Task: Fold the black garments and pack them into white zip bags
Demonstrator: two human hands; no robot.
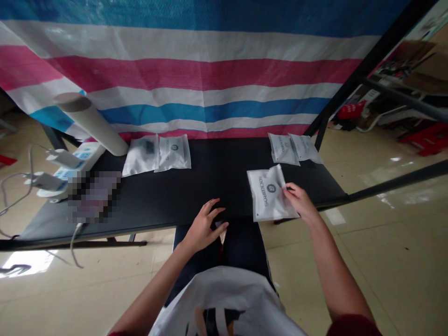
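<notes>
My right hand (299, 199) pinches the right edge of a white ROCKBROS zip pouch (266, 198) near the front edge of the black table (210, 182). The pouch's upper right corner is bent up. Whether the pouch rests on the table or is lifted off it, I cannot tell. My left hand (206, 226) is at the table's front edge, fingers apart, holding nothing. Behind my right hand lie two similar pouches (283, 148), side by side. Two more pouches, one silvery (142, 155) and one with a logo (174, 153), lie at the back left.
A tall pale cylinder (93, 123) leans at the back left. Beside it are a white power strip (79, 170) with chargers plugged in and a blurred-out device (94, 196) with a cable. A striped sheet (203, 70) hangs behind the table; black frame bars (395, 182) stand at right.
</notes>
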